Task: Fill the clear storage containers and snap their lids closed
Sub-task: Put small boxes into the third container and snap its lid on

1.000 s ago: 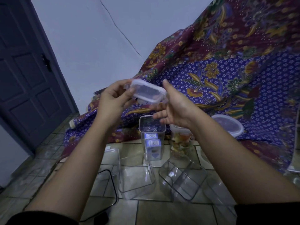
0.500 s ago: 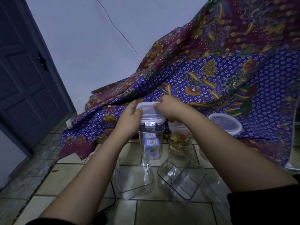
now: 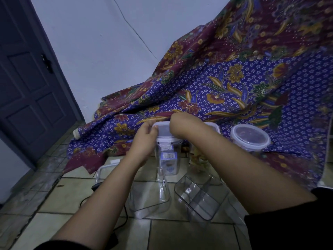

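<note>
i have both hands on the tall clear container (image 3: 167,159), which stands upright on the tiled floor (image 3: 180,235) at the hem of the patterned cloth (image 3: 234,87). its lid (image 3: 163,131) sits on the rim. my left hand (image 3: 146,139) has its grip closed around the lid's left edge, fingers curled over the top; my right hand (image 3: 182,125) presses on the right edge with the grip clenched over it. the front latch flap (image 3: 164,142) hangs in view, and i cannot tell whether it has clicked.

i judge this box to be light, stiff plastic, smooth and slippery, with small boxes inside adding little weight. being tall and narrow it could tip, so i would press straight down at the lid's edges and fold each flap while the other hand steadies the wall.

nearer to me two open clear containers (image 3: 149,197) (image 3: 198,199) wait on the floor, and a round lidded tub (image 3: 250,137) rests on the cloth to the right.
</note>
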